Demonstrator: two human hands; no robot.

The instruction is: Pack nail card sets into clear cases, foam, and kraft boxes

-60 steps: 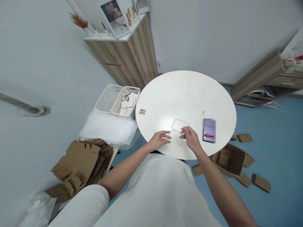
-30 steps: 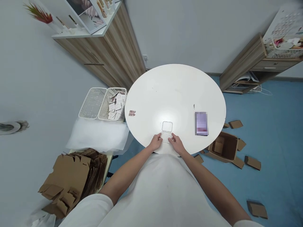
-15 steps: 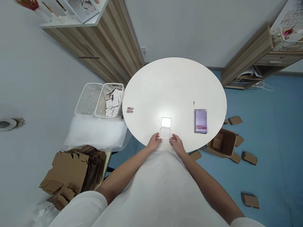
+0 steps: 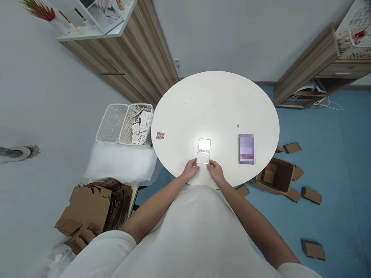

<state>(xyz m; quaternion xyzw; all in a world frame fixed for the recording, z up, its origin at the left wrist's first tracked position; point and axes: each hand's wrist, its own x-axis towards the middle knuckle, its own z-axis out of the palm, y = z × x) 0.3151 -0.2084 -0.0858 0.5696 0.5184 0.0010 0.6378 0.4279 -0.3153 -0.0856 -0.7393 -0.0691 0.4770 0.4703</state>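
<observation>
A small clear plastic case [image 4: 203,151] lies open on the white round table [image 4: 214,104], its lid half flat on the far side. My left hand [image 4: 190,170] pinches the case's near left corner. My right hand [image 4: 215,171] pinches its near right corner. Both hands rest at the table's near edge with fingers curled. A small set of reddish press-on nails [image 4: 160,135] lies at the table's left rim, away from both hands.
A phone [image 4: 246,148] lies on the table to the right. Two white baskets [image 4: 124,123], one holding several cards, stand on a side surface at left. Flattened cardboard boxes [image 4: 92,210] pile at lower left. An open carton [image 4: 275,175] and scraps lie on the blue floor.
The case was swung from a slant to straight in front of me and set flat near the table's edge. Both hands slid to its near corners. The view shifted slightly.
</observation>
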